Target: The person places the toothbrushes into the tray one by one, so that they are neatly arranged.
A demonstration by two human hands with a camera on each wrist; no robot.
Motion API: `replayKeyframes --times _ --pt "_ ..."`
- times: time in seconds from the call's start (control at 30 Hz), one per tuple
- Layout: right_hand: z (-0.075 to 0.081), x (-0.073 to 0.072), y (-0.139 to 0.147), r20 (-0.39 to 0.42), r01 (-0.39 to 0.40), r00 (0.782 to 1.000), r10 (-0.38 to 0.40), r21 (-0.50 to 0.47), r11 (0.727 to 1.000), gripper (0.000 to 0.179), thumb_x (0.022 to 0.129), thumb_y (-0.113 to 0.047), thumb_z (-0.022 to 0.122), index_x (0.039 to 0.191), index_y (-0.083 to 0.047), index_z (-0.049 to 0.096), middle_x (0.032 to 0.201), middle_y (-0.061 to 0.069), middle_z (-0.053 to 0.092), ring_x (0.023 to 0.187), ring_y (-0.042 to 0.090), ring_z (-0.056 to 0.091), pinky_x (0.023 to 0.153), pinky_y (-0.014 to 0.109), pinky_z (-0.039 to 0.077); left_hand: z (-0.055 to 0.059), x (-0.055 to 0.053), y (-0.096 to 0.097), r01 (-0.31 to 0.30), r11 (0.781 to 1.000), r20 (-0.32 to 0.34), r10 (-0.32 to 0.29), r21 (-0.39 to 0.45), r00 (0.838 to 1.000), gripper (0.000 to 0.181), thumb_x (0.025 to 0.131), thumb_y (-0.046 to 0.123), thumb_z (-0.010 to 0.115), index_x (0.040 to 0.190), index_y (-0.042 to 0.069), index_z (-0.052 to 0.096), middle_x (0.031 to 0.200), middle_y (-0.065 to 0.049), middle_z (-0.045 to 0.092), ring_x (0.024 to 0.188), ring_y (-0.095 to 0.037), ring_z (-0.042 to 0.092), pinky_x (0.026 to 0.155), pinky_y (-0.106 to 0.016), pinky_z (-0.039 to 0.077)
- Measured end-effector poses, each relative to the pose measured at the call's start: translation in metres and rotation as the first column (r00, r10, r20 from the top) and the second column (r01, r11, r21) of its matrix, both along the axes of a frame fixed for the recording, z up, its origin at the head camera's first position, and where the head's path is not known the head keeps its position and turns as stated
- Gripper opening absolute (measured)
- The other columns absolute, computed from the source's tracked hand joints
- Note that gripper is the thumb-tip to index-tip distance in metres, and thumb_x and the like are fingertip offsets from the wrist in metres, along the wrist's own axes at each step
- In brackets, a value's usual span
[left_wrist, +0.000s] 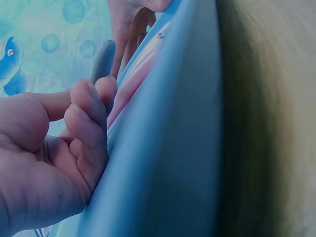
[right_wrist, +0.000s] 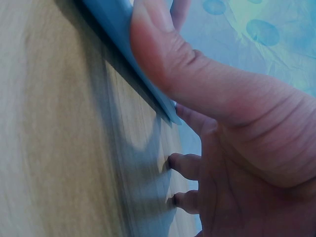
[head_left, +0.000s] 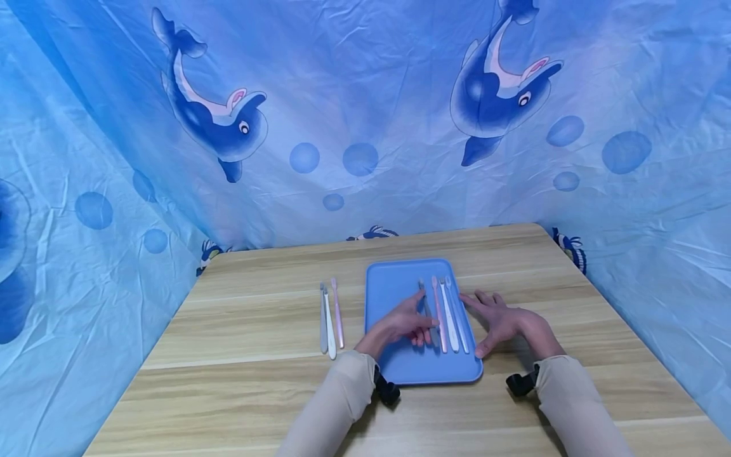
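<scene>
Toothbrush [left_wrist: 103, 60], gray, pinched in left hand [head_left: 407, 319], over blue tray [head_left: 393, 284]

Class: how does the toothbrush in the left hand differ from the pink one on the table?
The held toothbrush is grey; the other toothbrush is pink. The left hand holds the grey one over the blue tray; the pink one lies untouched on the table. Both are slim, with heads pointing away from the person.

The head camera looked forward and down over the table [head_left: 240, 393], while the wrist cameras, close in and tipped sideways, faced the left hand [head_left: 404, 320] and right hand [head_left: 505, 322], all sharing the tray [head_left: 394, 285], probably its near edge in the blurred left-wrist view.
</scene>
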State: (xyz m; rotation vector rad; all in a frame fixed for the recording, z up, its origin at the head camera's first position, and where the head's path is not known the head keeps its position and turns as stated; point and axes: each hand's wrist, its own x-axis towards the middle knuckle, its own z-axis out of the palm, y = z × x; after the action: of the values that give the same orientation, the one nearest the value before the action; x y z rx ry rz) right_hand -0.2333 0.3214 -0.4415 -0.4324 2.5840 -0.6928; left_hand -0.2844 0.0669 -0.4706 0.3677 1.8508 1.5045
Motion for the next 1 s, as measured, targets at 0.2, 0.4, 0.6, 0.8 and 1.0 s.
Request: replayKeyframes --times 0.2,0.4,0.6,0.8,1.0 --pt "0.0006 -0.0001 -0.0007 0.001 -0.003 1.0 0.003 -0.004 1.0 0.134 0.063 -0.06 0.088 0.161 -0.011 0.01 0.162 0.037 -0.002 0.142 0.07 -0.005 0.102 0.091 0.009 -0.0015 -0.0006 0.0 -0.009 1.0 -0.025 0.008 -0.028 1.0 0.092 0.097 0.015 0.065 0.163 0.022 0.002 0.059 -0.003 0.063 0.042 -0.01 0.051 0.04 -0.021 0.04" --pt "0.0014 0.0005 -0.0009 0.003 -0.001 1.0 0.001 -0.004 1.0 0.134 0.064 -0.06 0.087 0.161 -0.011 0.009 0.162 0.038 -0.002 0.141 0.07 -0.005 0.102 0.091 0.009 0.0008 0.0009 -0.0011 -0.016 0.998 -0.046 0.013 -0.064 0.999 0.091 0.097 0.015 0.065 0.163 0.021 0.002 0.059 -0.003 0.062 0.041 -0.009 0.047 0.039 -0.02 0.034" --pt "0.0004 0.001 -0.0007 0.014 0.004 1.0 -0.004 0.0 1.0 0.134 0.064 -0.061 0.087 0.161 -0.012 0.009 0.162 0.038 -0.003 0.141 0.071 -0.006 0.102 0.091 0.008 0.0007 0.0014 0.0003 -0.031 0.997 -0.032 0.028 -0.077 0.999 0.09 0.097 0.011 0.065 0.163 0.02 0.005 0.061 -0.004 0.064 0.042 -0.009 0.05 0.039 -0.019 0.038" --pt "0.0 0.0 -0.0003 0.002 -0.006 1.0 0.006 -0.005 1.0 0.134 0.064 -0.061 0.087 0.161 -0.011 0.009 0.161 0.038 -0.002 0.141 0.071 -0.005 0.101 0.091 0.009 0.0002 0.0016 0.0009 -0.032 0.997 -0.019 0.031 -0.07 0.999 0.088 0.097 0.008 0.063 0.163 0.02 0.006 0.063 -0.005 0.066 0.043 -0.01 0.052 0.038 -0.02 0.039" --pt "0.0009 0.0002 -0.001 0.006 -0.007 1.0 0.007 -0.009 1.0 0.134 0.065 -0.06 0.087 0.161 -0.011 0.009 0.161 0.038 -0.003 0.141 0.071 -0.005 0.101 0.091 0.009 0.001 0.0019 -0.0009 -0.026 0.998 -0.017 0.025 -0.054 1.0 0.084 0.098 0.011 0.061 0.163 0.022 0.009 0.063 -0.004 0.066 0.043 -0.009 0.052 0.039 -0.019 0.039"
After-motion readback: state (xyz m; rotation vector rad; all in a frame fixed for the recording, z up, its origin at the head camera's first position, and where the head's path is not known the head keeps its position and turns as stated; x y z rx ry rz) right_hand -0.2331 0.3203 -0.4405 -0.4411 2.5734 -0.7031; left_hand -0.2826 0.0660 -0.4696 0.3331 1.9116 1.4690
